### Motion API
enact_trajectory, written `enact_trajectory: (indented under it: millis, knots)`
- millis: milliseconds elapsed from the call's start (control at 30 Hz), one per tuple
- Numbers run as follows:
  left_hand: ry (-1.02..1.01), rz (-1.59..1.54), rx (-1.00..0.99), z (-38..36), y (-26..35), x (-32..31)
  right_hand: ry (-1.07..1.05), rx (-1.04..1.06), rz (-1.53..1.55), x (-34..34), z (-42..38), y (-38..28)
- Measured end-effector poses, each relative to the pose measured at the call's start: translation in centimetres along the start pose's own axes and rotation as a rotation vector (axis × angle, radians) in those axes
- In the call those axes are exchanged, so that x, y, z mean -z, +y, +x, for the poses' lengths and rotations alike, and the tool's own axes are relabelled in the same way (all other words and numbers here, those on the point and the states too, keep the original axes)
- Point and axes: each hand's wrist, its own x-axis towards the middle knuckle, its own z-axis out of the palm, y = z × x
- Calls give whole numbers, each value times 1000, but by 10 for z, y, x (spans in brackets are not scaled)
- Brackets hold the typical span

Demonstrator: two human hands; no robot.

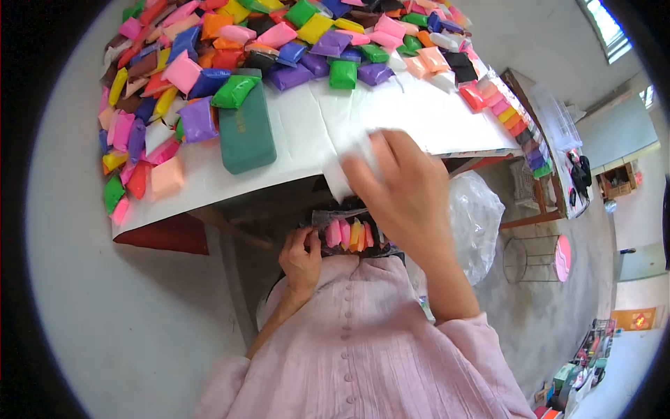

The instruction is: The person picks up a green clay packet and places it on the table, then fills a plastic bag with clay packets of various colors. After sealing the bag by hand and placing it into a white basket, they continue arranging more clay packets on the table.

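My right hand (401, 185) is raised in front of the table edge, closed on a white packet (338, 178) that is smeared by motion. In my lap sits a dark plastic bag (322, 218) holding a row of pink, yellow and orange packets (351, 235). My left hand (301, 260) is at the bag's left side, its fingers curled on the rim. A heap of small soft packets in many colours (279, 35) covers the back and left of the table. Below the heap, a green box (248, 133) lies on the white tabletop (307, 112).
A row of coloured packets (516, 126) lines the table's right side. A clear plastic bag (476, 216) hangs beside my right forearm. To the right stand a pink-topped wire stool (562, 258) and a side table with a clear plastic container (556, 115).
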Motion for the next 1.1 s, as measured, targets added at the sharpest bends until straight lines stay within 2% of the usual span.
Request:
enact_trajectory:
  millis: [33,67,200,233,367,467,767,967,1100]
  knots:
    - [-16,-4,6,1,2,3,-59,-54,72,16,-23,2]
    - [-28,-8,10,2,2,4,-176,-226,168,27,-38,-2]
    - [-79,-50,31,-2,-9,0,-434,-393,170,-19,-94,30]
    - [-92,-52,37,0,-5,4,-440,-416,216,-32,-99,32]
    - [-85,-135,-44,2,-9,8,-363,-454,433,-85,-124,57]
    - [-133,-102,126,0,-14,4,-289,-514,470,-99,-132,65]
    - [-106,-78,104,2,-6,5,-97,-235,106,-108,-138,62]
    - [-97,-101,126,1,0,7,-184,-296,2,-111,-135,57]
    - [-48,-78,17,-5,-1,3,-131,-262,-111,-124,-138,60]
